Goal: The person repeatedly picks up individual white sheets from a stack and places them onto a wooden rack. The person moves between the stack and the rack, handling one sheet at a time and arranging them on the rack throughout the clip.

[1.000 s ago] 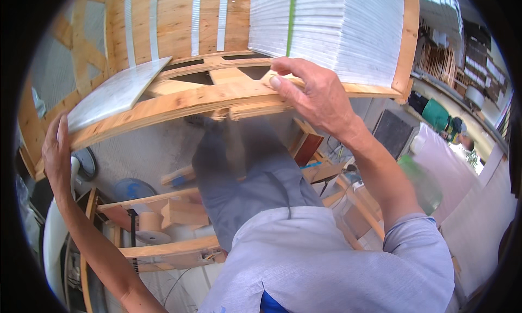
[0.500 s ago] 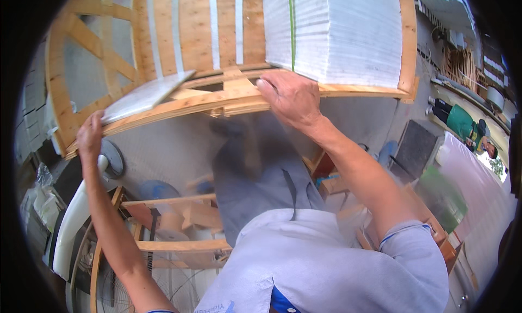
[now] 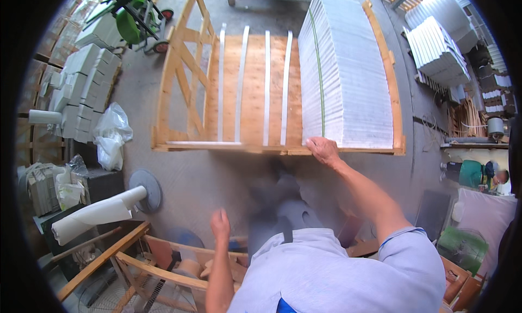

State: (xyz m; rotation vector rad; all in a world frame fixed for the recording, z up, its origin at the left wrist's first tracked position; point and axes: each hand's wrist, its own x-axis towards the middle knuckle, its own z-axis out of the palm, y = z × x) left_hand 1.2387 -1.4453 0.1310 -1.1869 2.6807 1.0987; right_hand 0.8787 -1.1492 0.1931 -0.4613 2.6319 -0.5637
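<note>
Wooden crate: the open crate (image 3: 254, 95) stands on the concrete floor (image 3: 185, 174) in front of the person, its board panel in view and its front edge nearest the body.
Right hand: this hand (image 3: 323, 150) is closed on the crate's front edge, fingers curled over the wood close to the bottom corner of the stack.
Left hand: drawn into a loose fist, this hand (image 3: 219, 223) is held low over the floor, apart from the crate; slight blur hides the single fingers.
Stack: many thin whitish sheets (image 3: 359, 79) stand packed together in the right part of the crate; what they are made of I cannot tell.
Strap: a green band (image 3: 319, 79) runs along the stack's left side.
Strips: four pale strips (image 3: 267, 90) lie side by side along the board panel, left of the stack.
Side frame: slats with a diagonal brace form the crate's left side frame (image 3: 166, 95).
Front left corner: a thin white piece (image 3: 204, 143) lies along the front edge there.
Left of the person: a white roll (image 3: 98, 215) lies beside a round grey disc (image 3: 145, 190); farther up are a clear plastic bag (image 3: 113, 136) and pale stacked blocks (image 3: 87, 90).
Far left: a green cart (image 3: 130, 22) with red-hubbed wheels.
Right side: a co-worker in green (image 3: 472, 173), well apart, and stacked white slabs (image 3: 437, 49).
</note>
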